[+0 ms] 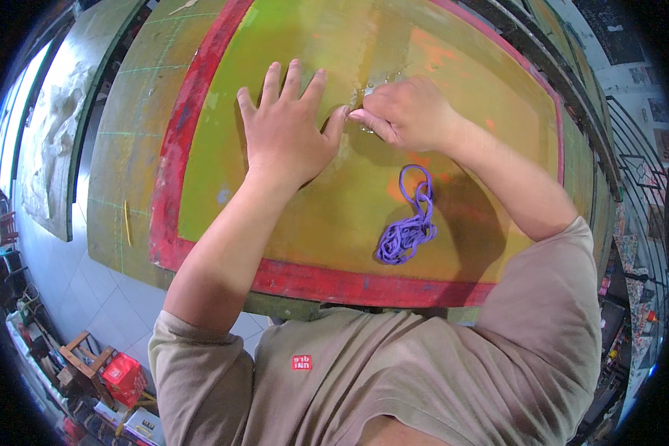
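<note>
My left hand (290, 130) lies palm down with its fingers spread on the yellow-green mesh of a large red-edged printing screen (293, 279). Just to its right, my right hand (409, 111) is closed in a fist against the mesh, its thumb close to my left thumb. What the fist holds, if anything, is hidden under the curled fingers. Wet drops or bubbles (369, 89) glisten on the mesh beside it. A loose bundle of purple cord (407, 236) rests on the screen nearer to me, below my right hand, with one loop reaching up toward it.
Beneath the screen is a worn green table (119, 186) with a thin yellow strip (128, 223) on it. Another long board with crumpled whitish sheeting (48, 160) stands at the left. A wooden stool (89, 360) and a red bag (124, 379) are on the tiled floor, lower left.
</note>
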### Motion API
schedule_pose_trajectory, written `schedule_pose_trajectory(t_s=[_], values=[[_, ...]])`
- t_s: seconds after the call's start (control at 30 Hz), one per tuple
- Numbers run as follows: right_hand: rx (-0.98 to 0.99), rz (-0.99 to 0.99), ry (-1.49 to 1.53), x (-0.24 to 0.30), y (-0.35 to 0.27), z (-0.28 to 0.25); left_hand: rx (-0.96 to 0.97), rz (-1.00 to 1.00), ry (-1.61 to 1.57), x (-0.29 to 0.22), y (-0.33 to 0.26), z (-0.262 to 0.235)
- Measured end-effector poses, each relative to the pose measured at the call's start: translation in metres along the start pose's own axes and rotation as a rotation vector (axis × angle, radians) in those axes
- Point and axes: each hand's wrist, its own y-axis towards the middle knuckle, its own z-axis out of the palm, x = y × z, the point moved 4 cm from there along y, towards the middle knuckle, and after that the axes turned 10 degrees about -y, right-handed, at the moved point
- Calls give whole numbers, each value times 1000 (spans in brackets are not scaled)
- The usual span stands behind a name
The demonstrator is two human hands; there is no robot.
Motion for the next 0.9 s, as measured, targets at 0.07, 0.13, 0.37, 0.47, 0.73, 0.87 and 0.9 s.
schedule_pose_trajectory(t_s=[0.07, 0.13, 0.37, 0.47, 0.73, 0.87, 0.9], values=[[-81, -77, 51, -6, 0, 5, -10, 13, 0, -1, 0, 0], [-125, -137, 102, -8, 2, 9, -26, 18, 4, 0, -1, 1], [-300, -301, 331, -11, 3, 5, -55, 36, -7, -1, -2, 1], [-219, -299, 387, -13, 4, 2, -65, 25, -13, 0, -3, 1], [-156, -312, 473, -19, 7, 2, -77, 25, -5, 0, -2, 1], [-145, -338, 517, -20, 8, -2, -69, 37, -13, 0, -2, 0], [-145, -344, 522, -21, 8, -2, -64, 42, -16, 0, -3, 0]])
